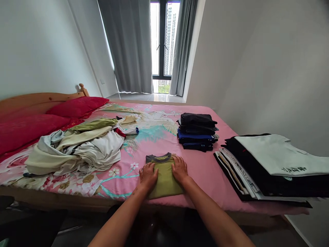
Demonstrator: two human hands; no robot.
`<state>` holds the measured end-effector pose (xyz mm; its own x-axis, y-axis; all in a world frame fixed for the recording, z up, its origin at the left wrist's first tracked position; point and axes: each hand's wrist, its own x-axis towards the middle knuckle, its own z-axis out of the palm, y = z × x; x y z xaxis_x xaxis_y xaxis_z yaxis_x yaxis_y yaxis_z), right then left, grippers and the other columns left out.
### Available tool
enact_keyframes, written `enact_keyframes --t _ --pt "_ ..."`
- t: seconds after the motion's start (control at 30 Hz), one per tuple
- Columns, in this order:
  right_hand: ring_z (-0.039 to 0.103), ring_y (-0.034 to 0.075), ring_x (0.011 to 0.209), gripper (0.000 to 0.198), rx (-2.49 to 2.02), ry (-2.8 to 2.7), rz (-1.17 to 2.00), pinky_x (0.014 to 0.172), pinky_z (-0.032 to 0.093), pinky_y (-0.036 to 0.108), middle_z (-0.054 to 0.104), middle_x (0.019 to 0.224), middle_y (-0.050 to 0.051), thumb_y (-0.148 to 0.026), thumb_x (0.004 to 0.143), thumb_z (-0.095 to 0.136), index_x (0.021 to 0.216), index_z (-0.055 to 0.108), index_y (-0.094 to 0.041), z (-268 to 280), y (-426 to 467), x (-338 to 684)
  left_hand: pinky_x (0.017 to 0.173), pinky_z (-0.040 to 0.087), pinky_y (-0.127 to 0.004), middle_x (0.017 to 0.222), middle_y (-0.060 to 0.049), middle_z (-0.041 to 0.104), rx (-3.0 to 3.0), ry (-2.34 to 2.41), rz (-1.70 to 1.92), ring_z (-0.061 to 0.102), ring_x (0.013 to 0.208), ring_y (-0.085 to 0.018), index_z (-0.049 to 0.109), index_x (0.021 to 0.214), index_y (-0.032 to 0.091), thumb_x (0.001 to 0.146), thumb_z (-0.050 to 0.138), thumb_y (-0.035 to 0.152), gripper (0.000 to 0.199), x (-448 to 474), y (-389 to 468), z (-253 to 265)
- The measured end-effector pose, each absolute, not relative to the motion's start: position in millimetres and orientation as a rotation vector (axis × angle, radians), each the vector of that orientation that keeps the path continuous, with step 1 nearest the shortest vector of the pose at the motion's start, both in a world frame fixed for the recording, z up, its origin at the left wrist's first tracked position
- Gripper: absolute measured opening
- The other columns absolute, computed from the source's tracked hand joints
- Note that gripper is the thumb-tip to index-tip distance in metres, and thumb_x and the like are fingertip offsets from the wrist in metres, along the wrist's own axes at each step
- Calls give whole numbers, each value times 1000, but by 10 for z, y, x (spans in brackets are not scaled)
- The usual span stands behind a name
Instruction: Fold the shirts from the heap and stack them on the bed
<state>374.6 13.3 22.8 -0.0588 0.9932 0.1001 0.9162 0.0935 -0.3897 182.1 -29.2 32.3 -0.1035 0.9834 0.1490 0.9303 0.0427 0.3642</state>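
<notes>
One folded olive-green fabric shirt with a dark-grey collar (166, 180) is covered at its sides by the left hand (149, 175) and the right hand (180, 169), fingers laid flat, loosely spread. Right of the fingers, one black-and-blue clothing stack (197, 132) and one black-and-white clothing stack (280, 156) are placed; leftward, one loose cream-and-white garment heap (100, 147) and two red pillows (79, 106) are seen.

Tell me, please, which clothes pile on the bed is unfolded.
The heap left of the green shirt: it lies rumpled, while the dark stack and the white-topped stack are folded.
</notes>
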Motion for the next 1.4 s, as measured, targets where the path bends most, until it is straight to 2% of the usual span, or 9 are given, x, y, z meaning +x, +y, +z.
enact_keyframes --t 0.07,0.23,0.37,0.57,0.73,0.87,1.0,1.17,1.4 --pt "22 21 140 49 -1816 -2113 331 113 14 41 34 150 3 -34 91 36 139 41 -23 197 197 3749 112 21 -47 142 -10 47 2003 2172 547 37 134 -23 54 128 21 88 42 36 44 1778 -175 338" --pt "15 24 142 63 -1888 -2077 379 115 4 46 26 153 5 -50 91 36 146 30 -19 -27 333 3817 114 2 -57 154 -9 27 1885 2269 371 20 142 -27 33 144 22 87 40 51 65 1613 -11 184" --pt "15 22 142 67 -1849 -2037 363 116 2 42 28 153 7 -51 90 36 146 28 -17 -113 350 3857 115 -1 -53 154 -9 26 1903 2282 409 20 143 -26 29 146 22 87 37 54 67 1566 -12 88" --pt "29 24 137 70 -1664 -1748 548 114 19 39 35 147 14 -49 85 44 143 32 -11 -109 230 4009 115 7 -52 150 -12 34 1858 2206 518 26 141 -25 36 143 16 92 35 47 60 1503 -165 137" --pt "42 24 129 65 -1568 -1488 763 107 34 37 44 140 17 -47 85 41 137 40 -9 -70 -80 4108 113 21 -50 149 -13 36 1812 2216 555 28 140 -25 47 136 15 93 33 32 48 1626 -498 231" --pt "33 24 136 54 -1601 -1720 505 113 23 43 42 143 14 -35 89 35 137 43 -12 112 -365 3863 115 9 -55 154 -6 27 2106 2055 554 19 143 -23 41 141 22 93 32 27 49 2007 -702 375" --pt "21 24 141 51 -1587 -2111 355 114 10 52 33 150 6 -34 92 35 141 39 -22 137 -688 3672 113 -2 -59 155 -8 23 2271 1939 429 17 144 -25 35 144 22 92 36 37 54 2200 -882 342" --pt "28 25 138 53 -1741 -2071 214 113 15 49 37 147 11 -37 92 36 140 39 -15 -160 -1044 4009 115 3 -55 154 -11 25 2118 2118 444 19 143 -27 33 145 17 88 44 46 65 1833 -1270 8" --pt "51 25 114 49 -1813 -1756 221 99 36 39 59 123 14 -43 90 39 126 52 -12 -184 -1311 4327 114 24 -47 144 -11 43 1788 1981 1128 33 137 -25 53 129 18 86 47 35 47 1528 -1917 -282"
